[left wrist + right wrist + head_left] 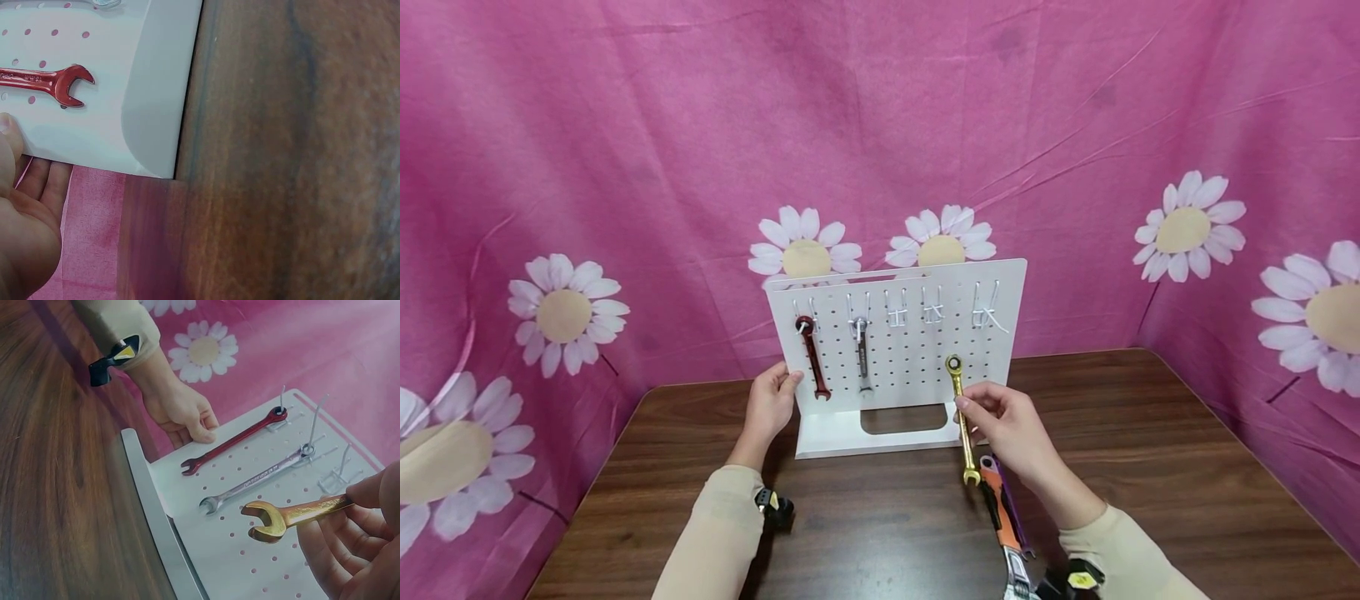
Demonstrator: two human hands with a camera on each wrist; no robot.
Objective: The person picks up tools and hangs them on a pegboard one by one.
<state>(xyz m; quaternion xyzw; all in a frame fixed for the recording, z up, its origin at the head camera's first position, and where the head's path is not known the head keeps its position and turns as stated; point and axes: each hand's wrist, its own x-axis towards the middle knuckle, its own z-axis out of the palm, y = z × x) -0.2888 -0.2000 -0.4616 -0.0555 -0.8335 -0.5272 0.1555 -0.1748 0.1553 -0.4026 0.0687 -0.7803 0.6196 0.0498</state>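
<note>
My left hand (pixel 772 406) grips the left edge of a white pegboard stand (pixel 910 358), thumb in front and fingers behind. A gold wrench (pixel 962 421) is pinched in my right hand (pixel 1011 425), ring end up, before the board's lower right part. On the board's hooks hang a red wrench (pixel 813 358) at the far left and a silver wrench (pixel 862 354) beside it. In the right wrist view the gold wrench's open end (pixel 269 522) points left, and the left wrist view shows the red wrench's open end (pixel 69 85) near my left hand (pixel 28 231).
Three white hook sets, one a double hook (pixel 985 312), bear nothing on the board's right half. An orange-handled adjustable wrench (pixel 1002 517) and a purple wrench (pixel 1017 517) lie on the brown table (pixel 865 517) by my right forearm. A pink flowered cloth (pixel 700 167) hangs behind.
</note>
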